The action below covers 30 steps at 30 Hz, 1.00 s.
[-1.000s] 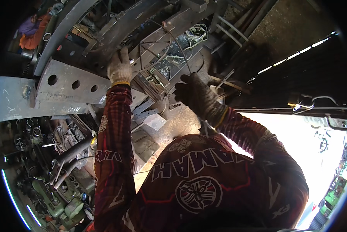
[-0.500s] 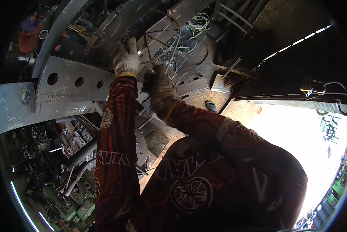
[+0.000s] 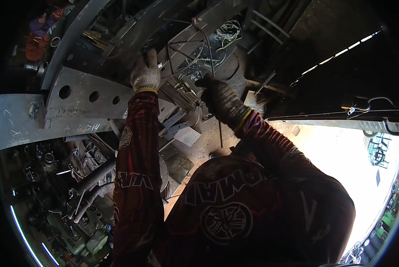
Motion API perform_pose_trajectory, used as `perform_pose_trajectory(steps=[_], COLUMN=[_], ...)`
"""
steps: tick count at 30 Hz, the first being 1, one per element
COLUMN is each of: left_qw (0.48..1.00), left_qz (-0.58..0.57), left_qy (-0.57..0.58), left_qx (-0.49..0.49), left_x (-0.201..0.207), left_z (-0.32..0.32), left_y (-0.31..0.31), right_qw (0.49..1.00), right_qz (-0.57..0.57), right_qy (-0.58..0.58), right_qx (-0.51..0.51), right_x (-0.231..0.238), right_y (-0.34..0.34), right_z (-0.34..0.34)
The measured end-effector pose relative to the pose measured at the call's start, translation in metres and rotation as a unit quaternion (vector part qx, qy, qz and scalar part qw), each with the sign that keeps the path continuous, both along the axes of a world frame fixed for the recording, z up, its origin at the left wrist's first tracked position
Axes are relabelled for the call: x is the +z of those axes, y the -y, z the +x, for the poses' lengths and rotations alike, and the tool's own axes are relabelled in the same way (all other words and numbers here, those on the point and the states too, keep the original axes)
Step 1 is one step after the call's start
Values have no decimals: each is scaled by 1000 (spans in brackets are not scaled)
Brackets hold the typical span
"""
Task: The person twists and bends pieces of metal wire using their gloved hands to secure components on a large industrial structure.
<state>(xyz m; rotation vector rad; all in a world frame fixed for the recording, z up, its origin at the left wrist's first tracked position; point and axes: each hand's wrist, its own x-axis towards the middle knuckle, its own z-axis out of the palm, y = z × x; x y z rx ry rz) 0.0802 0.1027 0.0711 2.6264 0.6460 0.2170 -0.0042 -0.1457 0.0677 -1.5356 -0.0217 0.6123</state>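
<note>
My left hand [image 3: 145, 75], in a pale knitted glove, rests on a dark steel beam beside a plate with round holes [image 3: 83, 93]. Two of its fingers are stretched forward and apart; the others are partly hidden. Lower and to the right is my right hand [image 3: 226, 103], in a darker, dirty glove. Its fingers are closed around a thin dark rod [image 3: 220, 133], whose lower end sticks out below the hand. A thin curved rod or cable [image 3: 207, 40] runs down from the beams towards this hand; whether the two join is hidden.
A bundle of narrow metal strips [image 3: 181, 91] lies between my hands. Tangled pale wire [image 3: 228, 33] sits further off. Machinery and pipes [image 3: 92, 178] crowd the left. A small plate [image 3: 188, 136] lies low in the middle. At far left, a person in orange trousers [image 3: 37, 46] is partly visible.
My right hand has moved right and away from the left hand, and the thin rod below it now shows. The curved rod or cable has swung right. My left hand has barely moved.
</note>
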Motion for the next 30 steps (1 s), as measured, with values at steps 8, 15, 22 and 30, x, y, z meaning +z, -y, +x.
perform_pose_trajectory(steps=[8, 15, 22, 30], left_qw=[1000, 998, 964, 995], left_qz=[11, 34, 208, 38], left_qy=[2, -15, 14, 13], left_qx=[-13, -48, -163, -91], left_x=[-3, -16, -25, -23], left_z=[2, 11, 1, 8], left_y=[0, -1, -13, -17], right_qw=[994, 983, 853, 818], right_qz=[17, 155, 397, 374], right_qy=[-88, 29, -208, -226], right_qx=[56, -91, -269, -374], right_x=[-18, -38, -53, -20], right_y=[34, -6, -95, -135], right_z=[50, 33, 32, 48])
